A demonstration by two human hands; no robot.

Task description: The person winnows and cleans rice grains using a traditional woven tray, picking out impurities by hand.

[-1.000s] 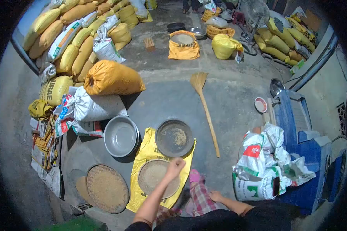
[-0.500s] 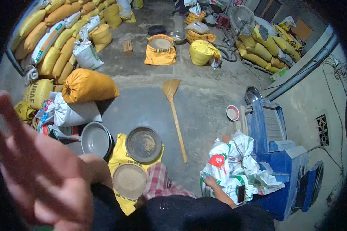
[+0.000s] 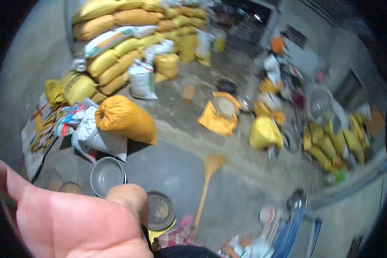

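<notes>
My left hand (image 3: 77, 223) fills the lower left, close to the camera. Its palm is turned up to view and one finger is stretched out; the other fingers are cut off or hidden. Nothing shows in it. Behind it stand a bare knee (image 3: 127, 195) and stacked grey basins (image 3: 105, 176). A dark round tray (image 3: 161, 210) with some grain lies beside the knee, by a bit of yellow sack (image 3: 159, 234). At the bottom edge, my right hand (image 3: 229, 250) is blurred beside white sacks (image 3: 258, 248); its fingers cannot be made out.
A broom (image 3: 206, 180) lies on the floor. A tied orange sack (image 3: 127, 120) leans on a white sack (image 3: 92, 129) to the left. Filled sacks (image 3: 120, 43) are piled behind. An open orange sack (image 3: 219, 116) is farther off; a blue machine (image 3: 290, 230) stands right.
The view has swung left and up, so the floor things sit lower and farther right. My left hand has come lower and nearer the camera. The white sacks are mostly out of view.
</notes>
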